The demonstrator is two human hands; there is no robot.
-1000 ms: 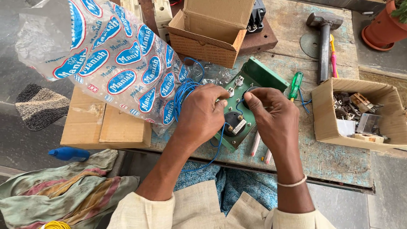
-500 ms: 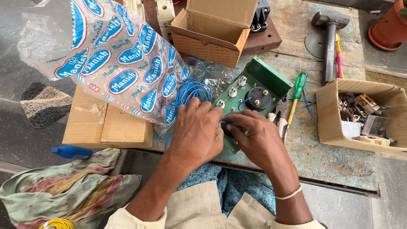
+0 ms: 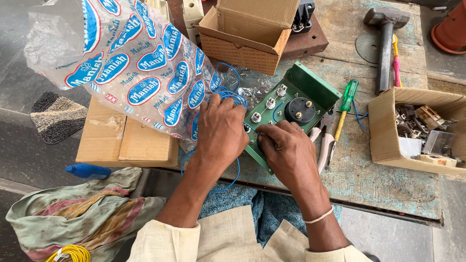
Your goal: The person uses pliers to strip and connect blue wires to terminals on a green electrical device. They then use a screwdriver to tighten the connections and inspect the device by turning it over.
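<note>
Frame centre: left hand [image 3: 221,133] lying curled over thin blue wire [image 3: 232,97]; right hand [image 3: 286,148] pinching the near corner of the flat green metal panel [image 3: 291,109], which is resting on the worn wooden bench [image 3: 359,170].

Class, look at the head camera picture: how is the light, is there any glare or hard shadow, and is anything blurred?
Head view: soft, even daylight, no hard shadows; the clear printed plastic bag shows faint sheen, no strong glare; left hand, right hand and green panel are sharp; straight bench edges bend slightly toward the frame's borders.
</note>
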